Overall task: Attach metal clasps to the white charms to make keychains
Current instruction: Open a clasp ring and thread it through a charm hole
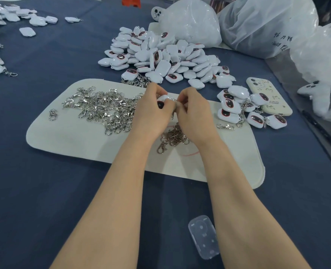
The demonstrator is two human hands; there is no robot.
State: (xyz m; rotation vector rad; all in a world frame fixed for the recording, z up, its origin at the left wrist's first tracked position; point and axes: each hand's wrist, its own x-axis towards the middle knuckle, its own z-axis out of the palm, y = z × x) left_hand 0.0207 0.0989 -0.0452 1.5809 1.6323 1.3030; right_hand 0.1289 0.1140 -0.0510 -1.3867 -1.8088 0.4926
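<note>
Left hand: my left hand [153, 106] is gripping one white charm [163, 98], fingers curled round it, above the far part of the mat [79, 148].
Right hand: my right hand [192, 106] is tight against the left, fingertips pinching at the charm's right end. The clasp going on is hidden under them, so I cannot tell if it's hooked yet.
Supplies: loose clasps [106, 110] are heaped on the mat to the left, with a smaller bunch [174, 135] just near my wrists. The charm heap [160, 57] sits far, past the mat.
Done pile: finished keychains [254, 115] lie at the mat's right edge, against a phone [271, 101].
Slip risk: the charm looks smooth and glossy. If I squeeze unevenly it could pop out and drop into the clasps below.
Half-catch risk: I'm working by feel here, so a clasp not fully through would come off later in the done pile.
Tangle risk: a dangling clasp could snag the smaller bunch and drag it along.
</note>
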